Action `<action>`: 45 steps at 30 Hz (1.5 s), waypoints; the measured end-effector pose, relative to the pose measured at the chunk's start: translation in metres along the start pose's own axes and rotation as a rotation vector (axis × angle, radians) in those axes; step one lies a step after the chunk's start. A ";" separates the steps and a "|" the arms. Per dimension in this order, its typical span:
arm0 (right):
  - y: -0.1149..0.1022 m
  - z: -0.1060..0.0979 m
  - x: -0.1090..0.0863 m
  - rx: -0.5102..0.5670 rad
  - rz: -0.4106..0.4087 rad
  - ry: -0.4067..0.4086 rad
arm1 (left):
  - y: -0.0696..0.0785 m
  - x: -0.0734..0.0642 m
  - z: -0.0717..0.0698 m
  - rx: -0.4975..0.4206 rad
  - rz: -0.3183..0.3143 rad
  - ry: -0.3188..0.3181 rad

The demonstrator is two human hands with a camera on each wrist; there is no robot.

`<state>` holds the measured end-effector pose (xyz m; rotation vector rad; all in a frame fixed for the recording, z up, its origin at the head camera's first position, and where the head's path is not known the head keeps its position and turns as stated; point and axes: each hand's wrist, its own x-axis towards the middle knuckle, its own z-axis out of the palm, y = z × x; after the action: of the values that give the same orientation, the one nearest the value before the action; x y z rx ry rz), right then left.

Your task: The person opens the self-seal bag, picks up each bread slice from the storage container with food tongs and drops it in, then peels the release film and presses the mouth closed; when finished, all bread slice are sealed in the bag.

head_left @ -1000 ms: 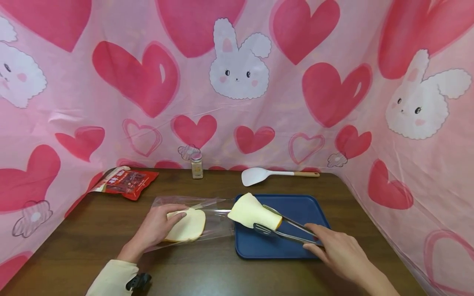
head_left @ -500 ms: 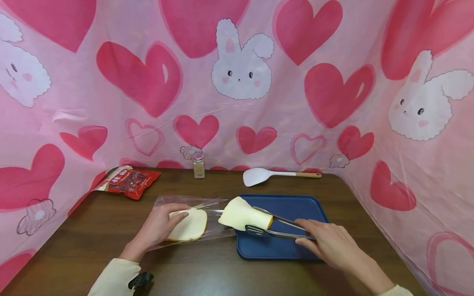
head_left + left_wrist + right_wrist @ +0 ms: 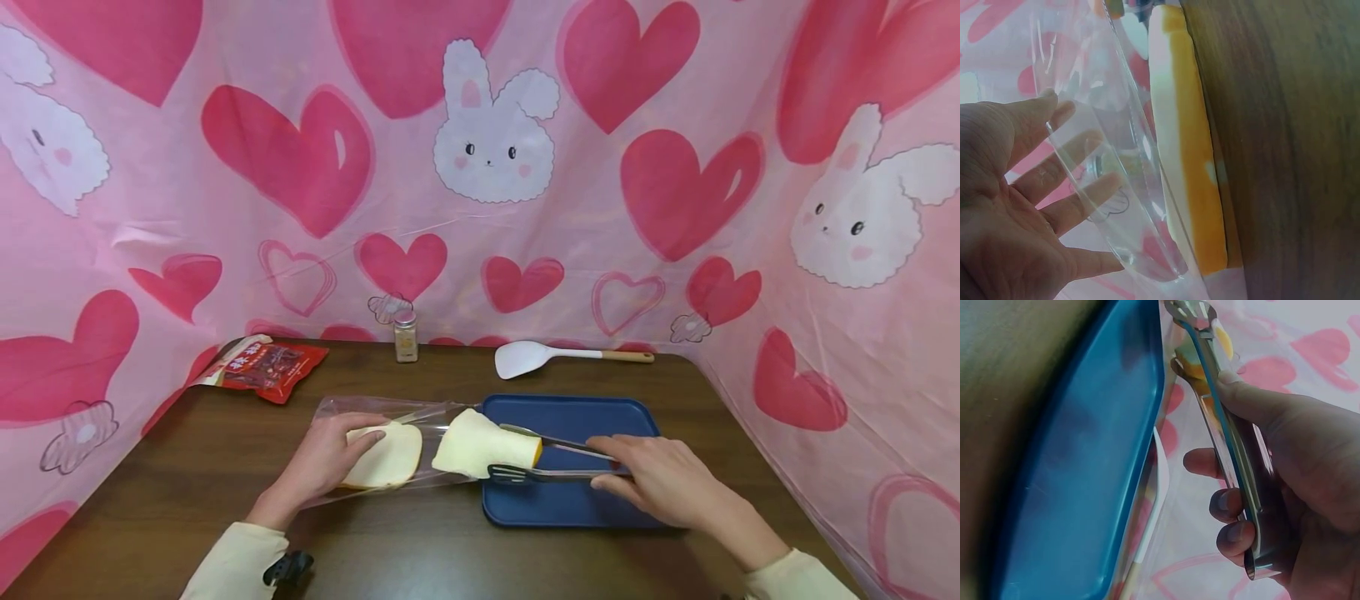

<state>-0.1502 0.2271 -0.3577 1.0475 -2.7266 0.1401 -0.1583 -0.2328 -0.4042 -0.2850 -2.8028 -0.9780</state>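
Observation:
My left hand [image 3: 330,454] holds the rim of a clear plastic bag [image 3: 1110,206] lying on the table, thumb and forefinger meeting at the film, other fingers spread behind it. Inside the bag lies a slice of bread [image 3: 390,457], pale with an orange-brown crust. My right hand [image 3: 660,479] grips metal tongs [image 3: 1235,437] around both arms. The tongs' slotted ends clasp a second bread slice [image 3: 480,442], which is bent over and tilted. Its left end overlaps the bag's right-hand mouth, and its right end is over the blue tray [image 3: 577,507].
A white spatula [image 3: 525,358] with a wooden handle lies behind the tray. At the back stand a small seasoning jar [image 3: 406,340] and, farther left, a red snack packet [image 3: 270,367] lying flat. A pink heart-patterned cloth [image 3: 480,233] walls the table.
The tongs and the slice in them have moved left and slightly down, from over the tray to the bag's mouth. My left hand has stayed at the bag.

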 end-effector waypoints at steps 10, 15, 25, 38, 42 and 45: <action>0.012 -0.007 0.026 0.061 -0.011 -0.124 | 0.000 -0.001 0.001 -0.009 -0.002 0.006; 0.022 -0.009 0.042 0.089 0.010 -0.192 | 0.000 -0.001 0.002 -0.006 -0.005 0.006; 0.029 -0.005 0.063 0.086 0.025 -0.238 | -0.001 0.000 0.004 0.046 0.037 0.038; 0.025 0.004 0.074 0.143 -0.018 -0.243 | 0.001 0.001 0.006 0.041 0.013 0.017; 0.023 0.011 0.078 0.160 -0.025 -0.255 | 0.001 0.001 0.006 0.044 0.013 0.017; 0.021 0.016 0.081 0.174 -0.030 -0.256 | 0.002 0.000 0.005 0.039 0.003 0.008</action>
<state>-0.2252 0.1875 -0.3544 1.2291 -2.9686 0.2590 -0.1587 -0.2280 -0.4069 -0.2797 -2.8096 -0.9208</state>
